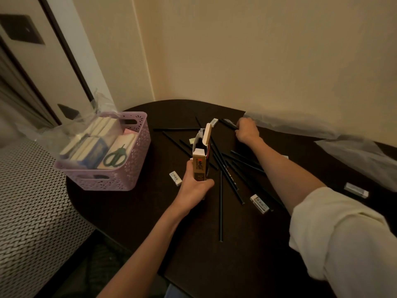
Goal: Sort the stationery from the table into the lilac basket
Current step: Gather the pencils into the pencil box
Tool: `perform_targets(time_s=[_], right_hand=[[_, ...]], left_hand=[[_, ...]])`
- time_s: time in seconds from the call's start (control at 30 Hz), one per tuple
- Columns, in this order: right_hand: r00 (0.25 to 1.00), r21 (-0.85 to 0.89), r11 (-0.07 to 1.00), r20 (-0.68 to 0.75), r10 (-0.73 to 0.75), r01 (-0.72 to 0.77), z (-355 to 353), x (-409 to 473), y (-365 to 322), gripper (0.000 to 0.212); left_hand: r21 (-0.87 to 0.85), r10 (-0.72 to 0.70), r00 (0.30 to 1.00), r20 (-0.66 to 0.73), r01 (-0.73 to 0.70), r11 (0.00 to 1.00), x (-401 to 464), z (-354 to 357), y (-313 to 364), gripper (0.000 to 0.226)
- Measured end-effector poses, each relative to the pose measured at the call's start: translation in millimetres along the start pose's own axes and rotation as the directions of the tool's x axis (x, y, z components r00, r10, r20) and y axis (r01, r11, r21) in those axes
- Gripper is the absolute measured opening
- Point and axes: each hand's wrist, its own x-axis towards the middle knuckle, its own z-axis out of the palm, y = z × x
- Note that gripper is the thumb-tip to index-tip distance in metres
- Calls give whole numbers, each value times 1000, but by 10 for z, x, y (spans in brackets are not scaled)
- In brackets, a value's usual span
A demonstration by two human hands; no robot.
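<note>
My left hand [194,186] grips an open yellow pencil box [200,160], held upright over the dark table [236,254], flap raised. My right hand [247,131] reaches to the far side of the table with its fingers closed on a black pencil [228,123]. Several black pencils [225,175] lie scattered across the table's middle. Small white erasers [259,203] [175,178] [356,190] lie among them. The lilac basket [120,179] stands at the table's left edge, holding boxed items and green scissors [115,157].
Crumpled clear plastic [354,145] lies along the wall at the right, and more plastic [64,134] drapes over the basket's left side. A woven patterned seat [28,201] sits left of the table. The wall corner is close behind.
</note>
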Motion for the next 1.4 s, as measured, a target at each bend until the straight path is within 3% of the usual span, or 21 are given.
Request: perform_targets(time_s=[0.07,0.13,0.23,0.3,0.33,0.47,0.6,0.67,0.77,0.93,1.03,1.1,1.27,1.4], right_hand=[[999,14,1000,25,23,-23,-30,4,-21,1],[995,17,998,90,53,-55,-91,-7,-51,18],[980,8,997,185,72,-75,-195,-13,-59,16],[972,-1,996,221,82,-84,-249,-36,-44,39],[970,6,996,228,82,-86,-265,-59,-35,39],[990,102,994,137,31,-45,-358,-149,-60,19],[998,278,959,-46,-41,52,-702,-453,-237,12],[986,423,899,-159,-45,109,-910,-702,-349,2],[963,641,733,-261,-70,227,-1201,-1126,-469,9],[945,829,455,-283,-162,326,-1540,-1718,-619,3],[940,868,367,-281,-192,334,-1605,-1870,-684,12],[937,865,375,-261,-231,333,-1599,-1926,-718,17],[908,712,587,-181,-377,386,-1440,-2011,-750,9],[894,590,683,-173,-413,430,-1388,-1989,-762,9]], left_hand=[[2,4,1000,2,-4,1000,10,-1,-12,71],[24,2,1000,-3,-2,1000,19,-6,-24,72],[34,18,1000,3,-18,999,11,-4,-8,71],[51,35,999,21,-36,998,9,-11,8,71],[76,38,999,29,-40,996,3,-20,20,70],[131,90,994,55,-96,987,-44,-70,77,77],[45,164,983,79,-168,985,-96,-150,200,81],[-75,214,970,116,-206,976,-108,-189,286,77],[-152,279,955,97,-263,953,-86,-212,384,68],[48,390,920,26,-391,919,-73,-126,364,79],[168,460,886,-65,-444,880,-97,-65,374,85],[216,498,859,-122,-467,858,-92,-23,362,89],[267,572,789,-224,-514,815,-109,83,288,86],[254,576,765,-287,-519,816,-157,189,260,83]])
